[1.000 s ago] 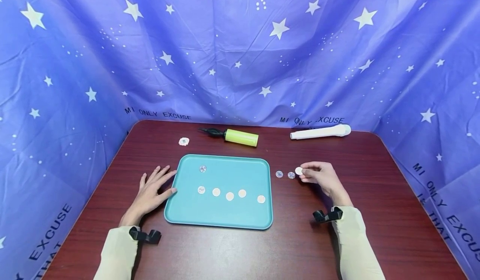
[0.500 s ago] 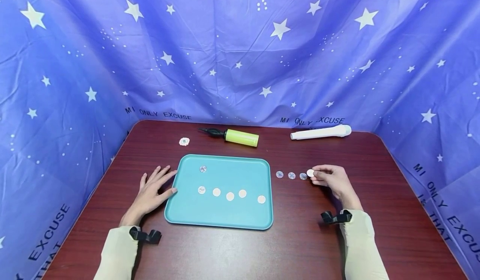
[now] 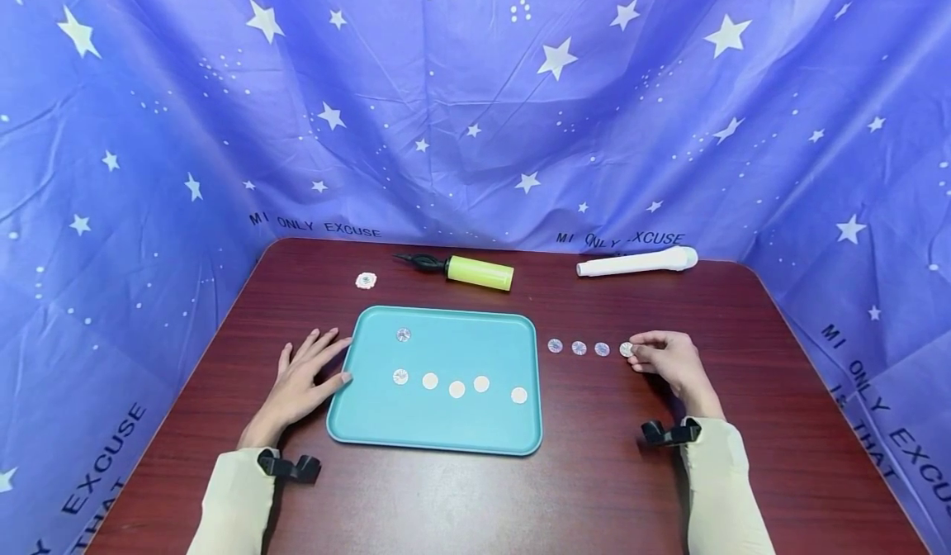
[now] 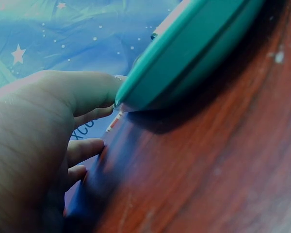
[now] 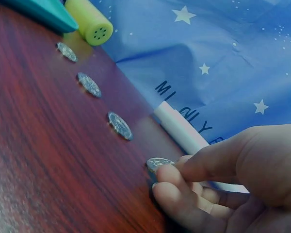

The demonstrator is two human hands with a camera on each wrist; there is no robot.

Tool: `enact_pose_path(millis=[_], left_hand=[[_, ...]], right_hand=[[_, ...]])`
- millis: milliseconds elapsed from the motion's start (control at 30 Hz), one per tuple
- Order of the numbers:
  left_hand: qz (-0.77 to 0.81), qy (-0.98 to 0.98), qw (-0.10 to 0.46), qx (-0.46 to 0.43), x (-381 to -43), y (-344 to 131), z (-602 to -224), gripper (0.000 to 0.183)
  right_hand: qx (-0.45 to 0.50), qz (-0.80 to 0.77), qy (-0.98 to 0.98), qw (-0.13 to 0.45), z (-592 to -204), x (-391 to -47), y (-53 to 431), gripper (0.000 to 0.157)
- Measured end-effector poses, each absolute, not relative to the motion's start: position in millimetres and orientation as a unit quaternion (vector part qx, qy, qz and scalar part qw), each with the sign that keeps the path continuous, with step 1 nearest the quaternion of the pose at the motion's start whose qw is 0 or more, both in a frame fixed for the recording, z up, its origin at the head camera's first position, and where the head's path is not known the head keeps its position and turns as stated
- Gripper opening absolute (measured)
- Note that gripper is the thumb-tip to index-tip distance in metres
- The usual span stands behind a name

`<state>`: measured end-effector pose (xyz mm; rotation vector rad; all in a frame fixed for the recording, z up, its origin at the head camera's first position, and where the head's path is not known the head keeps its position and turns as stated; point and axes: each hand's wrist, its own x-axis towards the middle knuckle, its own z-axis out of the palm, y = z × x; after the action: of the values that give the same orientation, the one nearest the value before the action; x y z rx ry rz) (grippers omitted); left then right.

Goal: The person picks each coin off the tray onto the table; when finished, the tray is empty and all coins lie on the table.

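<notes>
At the right end of a row, my right hand (image 3: 672,362) pinches a silvery coin (image 3: 626,349) between thumb and fingers, low over the table. In the right wrist view the held coin (image 5: 159,162) lies tilted almost flat at the fingertips. Three more silvery coins (image 3: 579,348) lie in line between it and the teal tray (image 3: 438,435). Several round discs, some plain and pale (image 3: 456,389), some patterned (image 3: 400,377), lie in the tray. My left hand (image 3: 297,386) rests spread on the table, its thumb and forefinger at the tray's left rim, also seen in the left wrist view.
Behind the tray lie a yellow-green hand pump (image 3: 479,273) with a black nozzle and a small whitish scalloped piece (image 3: 366,281). A white wand-shaped thing (image 3: 636,262) lies at the back right. A blue starry curtain (image 3: 475,101) surrounds the dark red table (image 3: 475,501).
My right hand has moved right along the row, leaving another coin behind on the table, and lowered the one it holds. Left hand and tray stay put.
</notes>
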<state>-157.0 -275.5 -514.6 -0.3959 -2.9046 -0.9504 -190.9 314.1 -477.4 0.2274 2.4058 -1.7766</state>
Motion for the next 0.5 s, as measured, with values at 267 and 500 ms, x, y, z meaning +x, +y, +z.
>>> enact_pose_path(millis=[267, 500], left_hand=[[-0.311, -0.941, 0.028, -0.128, -156.8, -275.6, -513.9, 0.06], [-0.308, -0.942, 0.029, -0.128, -156.7, -275.3, -513.8, 0.06]], right_hand=[[0.091, -0.545, 0.832, 0.053, -478.7, -192.6, 311.8, 0.033], [0.101, -0.505, 0.857, 0.034, -479.7, -194.0, 309.5, 0.028]])
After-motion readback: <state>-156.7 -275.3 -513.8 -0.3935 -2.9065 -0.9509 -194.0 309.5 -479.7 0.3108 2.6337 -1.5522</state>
